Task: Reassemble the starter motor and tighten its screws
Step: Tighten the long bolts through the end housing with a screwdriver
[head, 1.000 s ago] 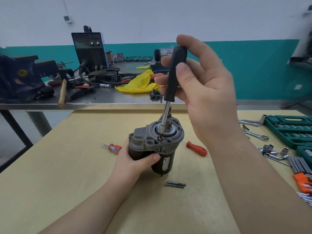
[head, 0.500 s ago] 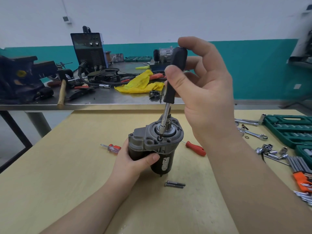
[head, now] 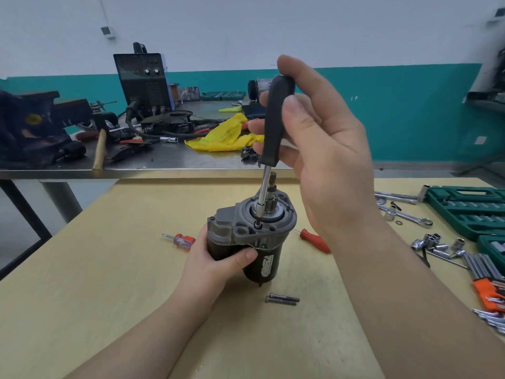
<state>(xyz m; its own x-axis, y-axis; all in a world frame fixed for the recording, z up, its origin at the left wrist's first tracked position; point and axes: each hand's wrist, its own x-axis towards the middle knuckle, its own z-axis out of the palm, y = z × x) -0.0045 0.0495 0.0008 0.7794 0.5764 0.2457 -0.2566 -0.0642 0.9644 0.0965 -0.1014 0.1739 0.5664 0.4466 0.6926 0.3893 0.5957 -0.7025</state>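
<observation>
Metal-heavy and stiff, the starter motor (head: 251, 239) is standing mid-table; your left hand (head: 216, 258) is gripping its black body, your right hand (head: 314, 138) pinching the screwdriver (head: 274, 127) handle

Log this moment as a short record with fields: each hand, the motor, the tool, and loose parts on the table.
left hand: left hand grips the motor body, steadying it
right hand: right hand holds the driver handle between thumb and fingers
motor: motor stands upright on the wooden table, grey end housing up
tool: driver, black handle, tilted, tip on a screw in the housing
loose parts: two bolts lie side by side in front of the motor
nearby: small screwdriver left of motor, red screwdriver right of it
</observation>
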